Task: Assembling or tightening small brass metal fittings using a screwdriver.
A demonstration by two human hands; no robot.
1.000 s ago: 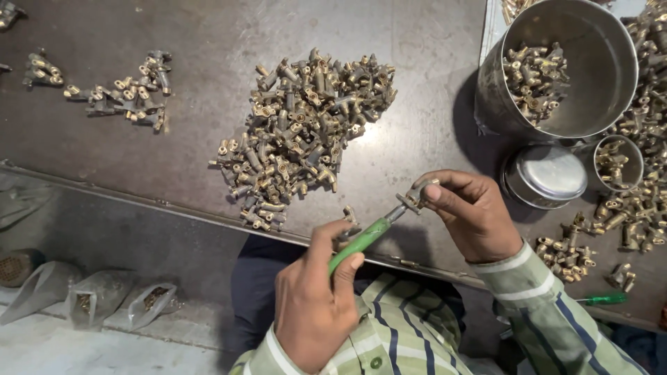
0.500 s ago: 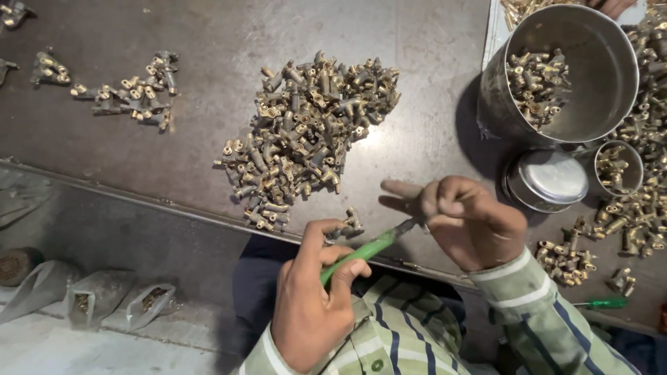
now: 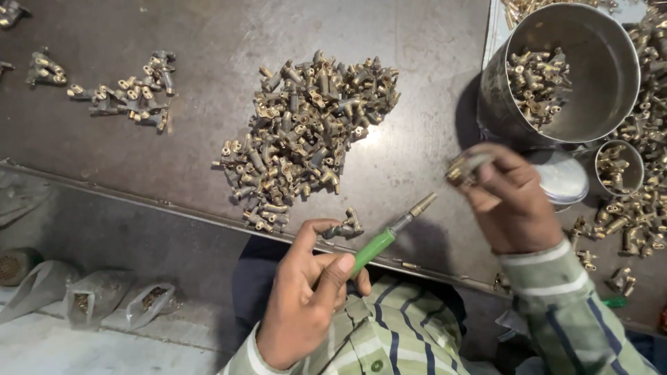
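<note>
- Left hand [image 3: 306, 298] has its grip clenched on a green-handled tool [image 3: 379, 243], tip angled up, ready to meet a part.
- Right hand [image 3: 511, 201] pinches a brass fitting [image 3: 462, 167], lifted clear of the bench [image 3: 139, 160], just below the steel pot [image 3: 556, 76].
- The brass pile [image 3: 306, 132] lies beyond the left grip, within reach.

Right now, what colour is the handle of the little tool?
Bright green handle, held in the left hand; seen in the head view.

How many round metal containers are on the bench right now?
3: a large steel pot at upper right holding brass fittings, a small cup of fittings below it, and a shallow lidded tin partly hidden behind the right hand. Others may sit out of frame.
</note>
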